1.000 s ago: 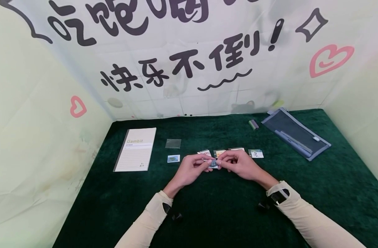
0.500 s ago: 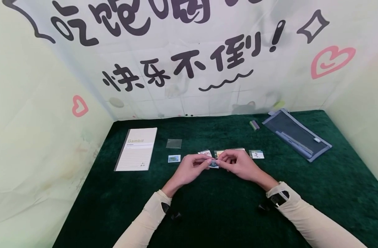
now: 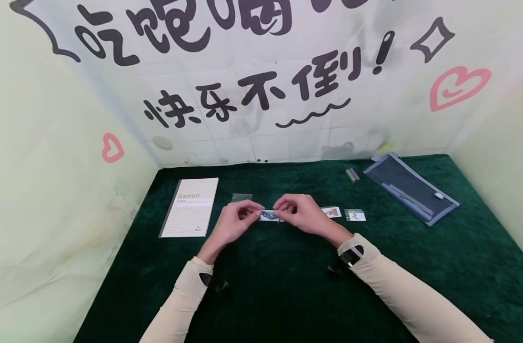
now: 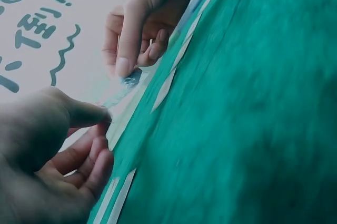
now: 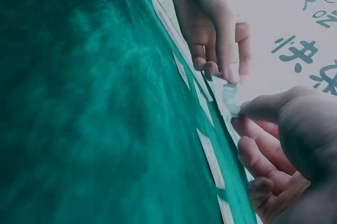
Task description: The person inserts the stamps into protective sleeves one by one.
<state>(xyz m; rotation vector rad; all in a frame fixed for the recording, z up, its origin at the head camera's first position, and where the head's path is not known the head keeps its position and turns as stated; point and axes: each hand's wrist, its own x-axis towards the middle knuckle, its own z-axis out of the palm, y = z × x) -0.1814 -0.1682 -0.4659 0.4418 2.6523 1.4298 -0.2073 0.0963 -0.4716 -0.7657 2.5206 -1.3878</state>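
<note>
A small picture card [image 3: 269, 215] with a blue-grey print and pale edge is held between both hands, raised off the cloth. My left hand [image 3: 236, 221] pinches its left end with thumb and index finger. At the opposite end, the thumb and index finger of my right hand [image 3: 302, 213] pinch it too. The left wrist view shows the card [image 4: 124, 89] stretched flat between the fingertips. Seen from the right wrist, its surface [image 5: 230, 97] looks glossy. Past my right hand lie a card with a coloured print [image 3: 331, 212] and a white one [image 3: 355, 215] in a clear sleeve.
Behind my left hand lies a clear plastic sleeve [image 3: 242, 196]. A notebook [image 3: 190, 207] lies at the left. A small eraser-like block [image 3: 353, 175] and a blue mesh zip pouch [image 3: 409, 188] are at the back right. Dark green cloth [image 3: 278, 286] covers the table.
Both hands have moved left and slightly away, carrying the picture card. My left hand now covers the small card at the left. More of the coloured card at the right shows.
</note>
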